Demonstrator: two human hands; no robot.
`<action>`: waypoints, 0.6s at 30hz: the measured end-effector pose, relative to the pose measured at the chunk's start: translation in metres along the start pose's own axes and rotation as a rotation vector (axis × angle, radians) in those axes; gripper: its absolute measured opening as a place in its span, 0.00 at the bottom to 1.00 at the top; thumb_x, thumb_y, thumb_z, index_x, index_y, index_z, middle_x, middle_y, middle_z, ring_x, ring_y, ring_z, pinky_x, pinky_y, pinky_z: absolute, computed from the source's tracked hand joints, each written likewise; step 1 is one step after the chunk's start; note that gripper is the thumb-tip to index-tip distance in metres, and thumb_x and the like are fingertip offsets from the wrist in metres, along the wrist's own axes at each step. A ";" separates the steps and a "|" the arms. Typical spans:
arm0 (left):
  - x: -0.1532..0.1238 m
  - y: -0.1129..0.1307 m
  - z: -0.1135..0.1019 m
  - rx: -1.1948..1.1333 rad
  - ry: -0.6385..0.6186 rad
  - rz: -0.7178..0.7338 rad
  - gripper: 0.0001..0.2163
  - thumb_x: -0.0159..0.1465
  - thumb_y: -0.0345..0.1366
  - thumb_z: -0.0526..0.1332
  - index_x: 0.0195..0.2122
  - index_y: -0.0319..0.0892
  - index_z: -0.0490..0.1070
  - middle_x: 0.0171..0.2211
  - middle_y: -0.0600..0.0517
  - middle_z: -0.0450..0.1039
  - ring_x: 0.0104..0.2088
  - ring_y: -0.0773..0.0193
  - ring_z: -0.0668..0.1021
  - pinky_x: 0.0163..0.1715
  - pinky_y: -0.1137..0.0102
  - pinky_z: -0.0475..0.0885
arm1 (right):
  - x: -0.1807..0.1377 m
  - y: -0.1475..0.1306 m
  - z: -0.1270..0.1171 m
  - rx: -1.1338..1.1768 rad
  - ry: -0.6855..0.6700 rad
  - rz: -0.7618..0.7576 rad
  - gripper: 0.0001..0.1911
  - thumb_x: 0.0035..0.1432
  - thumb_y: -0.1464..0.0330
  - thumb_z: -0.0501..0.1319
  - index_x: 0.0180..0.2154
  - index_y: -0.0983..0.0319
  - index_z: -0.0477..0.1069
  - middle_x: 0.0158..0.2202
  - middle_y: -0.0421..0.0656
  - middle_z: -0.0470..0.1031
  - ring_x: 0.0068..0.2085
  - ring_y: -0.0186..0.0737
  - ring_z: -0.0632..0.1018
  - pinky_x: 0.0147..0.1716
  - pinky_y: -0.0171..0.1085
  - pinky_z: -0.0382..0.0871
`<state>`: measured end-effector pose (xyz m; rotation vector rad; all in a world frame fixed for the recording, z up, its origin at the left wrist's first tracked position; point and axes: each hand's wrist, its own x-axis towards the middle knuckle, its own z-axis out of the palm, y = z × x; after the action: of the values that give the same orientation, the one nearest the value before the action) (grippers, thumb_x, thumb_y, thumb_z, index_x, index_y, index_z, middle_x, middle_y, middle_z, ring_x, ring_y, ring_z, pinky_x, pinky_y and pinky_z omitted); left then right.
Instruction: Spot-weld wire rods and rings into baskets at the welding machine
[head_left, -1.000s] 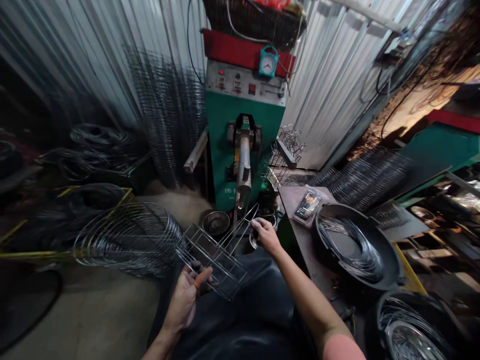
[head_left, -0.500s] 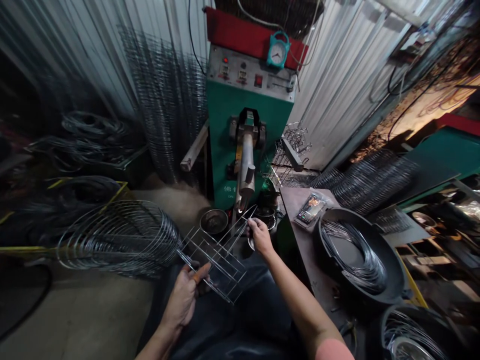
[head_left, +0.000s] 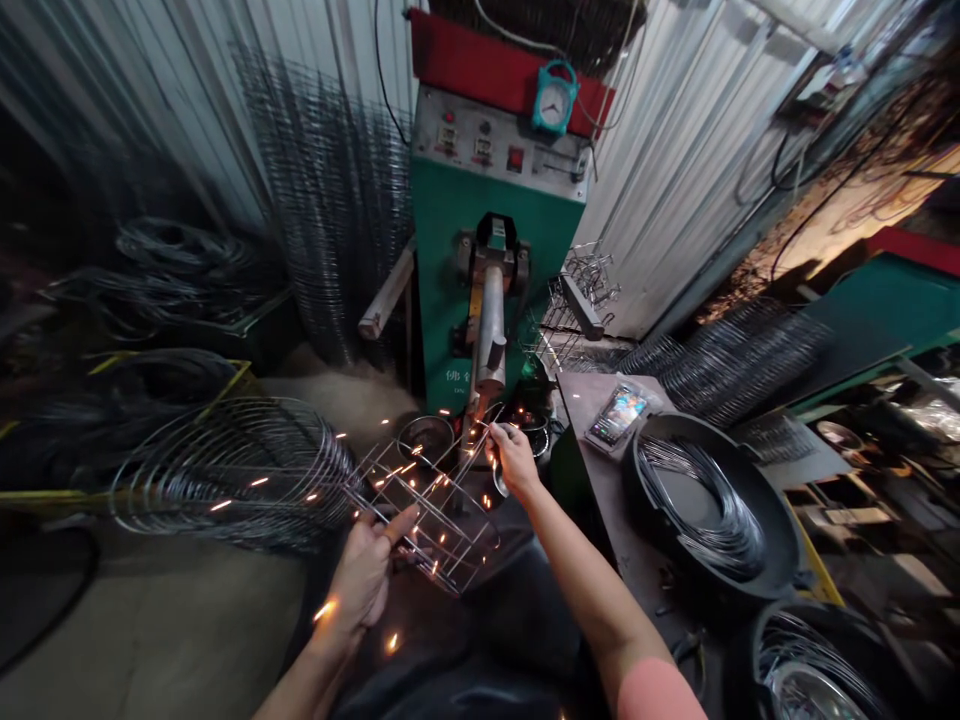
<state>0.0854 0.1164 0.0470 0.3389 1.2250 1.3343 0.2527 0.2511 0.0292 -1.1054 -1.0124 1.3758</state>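
Observation:
My left hand (head_left: 367, 570) is closed around the near left edge of a wire rack (head_left: 439, 510), a tilted grid of thin bright metal rods. My right hand (head_left: 514, 458) pinches a thin metal wire (head_left: 492, 416) at the rack's far end, just under the electrode of the spot welder (head_left: 491, 345). The electrode tip is down at the wire, and orange sparks fly from there over the rack and both arms. Fingers and glare hide the exact contact point.
Left stands a bundle of wire rings (head_left: 232, 475). A small bowl (head_left: 426, 438) sits behind the rack. On the right, a side table (head_left: 592, 480) bears a phone (head_left: 619, 415) and a black pan (head_left: 780, 530) with coiled wires. A teal clock (head_left: 555, 98) hangs on the machine.
The welder's electrode has come down onto the wire, and sparks have burst out. Both hands keep their grip and have hardly moved. The phone's screen picture differs.

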 end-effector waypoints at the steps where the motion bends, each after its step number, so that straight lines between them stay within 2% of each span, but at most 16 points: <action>1: -0.001 -0.002 0.001 -0.002 -0.002 0.005 0.21 0.40 0.34 0.70 0.32 0.43 0.63 0.23 0.58 0.67 0.22 0.66 0.72 0.20 0.71 0.71 | -0.006 0.000 -0.005 -0.028 -0.037 0.013 0.20 0.43 0.51 0.63 0.23 0.62 0.65 0.17 0.36 0.64 0.19 0.29 0.64 0.18 0.30 0.57; 4: -0.003 -0.009 0.002 -0.042 -0.001 0.041 0.21 0.41 0.33 0.70 0.33 0.43 0.62 0.23 0.58 0.67 0.23 0.65 0.73 0.20 0.72 0.70 | -0.036 0.002 -0.023 -0.199 -0.249 0.074 0.19 0.46 0.52 0.62 0.27 0.63 0.70 0.22 0.38 0.70 0.24 0.32 0.70 0.25 0.32 0.63; 7: -0.004 -0.014 0.004 -0.070 0.013 0.089 0.21 0.40 0.33 0.71 0.33 0.43 0.62 0.23 0.58 0.67 0.23 0.66 0.73 0.21 0.72 0.71 | -0.067 0.006 -0.037 -0.352 -0.444 0.103 0.16 0.49 0.54 0.61 0.29 0.61 0.73 0.25 0.39 0.72 0.28 0.34 0.71 0.29 0.33 0.64; 10: -0.004 -0.013 0.006 -0.074 0.019 0.104 0.19 0.39 0.32 0.70 0.31 0.42 0.64 0.25 0.57 0.68 0.24 0.67 0.73 0.22 0.72 0.72 | -0.081 0.007 -0.037 -0.415 -0.450 0.044 0.15 0.51 0.55 0.60 0.31 0.60 0.74 0.25 0.38 0.71 0.28 0.34 0.70 0.30 0.33 0.63; 14: 0.000 -0.009 0.004 -0.073 0.009 0.088 0.17 0.39 0.31 0.69 0.30 0.41 0.66 0.26 0.55 0.70 0.24 0.67 0.72 0.22 0.71 0.72 | -0.078 0.004 -0.030 -0.432 -0.420 0.008 0.15 0.52 0.55 0.59 0.30 0.60 0.74 0.25 0.37 0.70 0.27 0.33 0.68 0.31 0.34 0.61; 18: 0.008 -0.006 0.004 -0.094 0.038 0.101 0.19 0.39 0.35 0.70 0.32 0.40 0.68 0.26 0.54 0.69 0.24 0.66 0.72 0.22 0.70 0.72 | -0.075 0.005 -0.026 -0.387 -0.444 0.013 0.18 0.51 0.52 0.59 0.30 0.60 0.73 0.23 0.37 0.67 0.26 0.33 0.66 0.29 0.33 0.61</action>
<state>0.0896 0.1233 0.0400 0.3135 1.1852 1.4864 0.2788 0.1757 0.0255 -1.1026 -1.6485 1.5107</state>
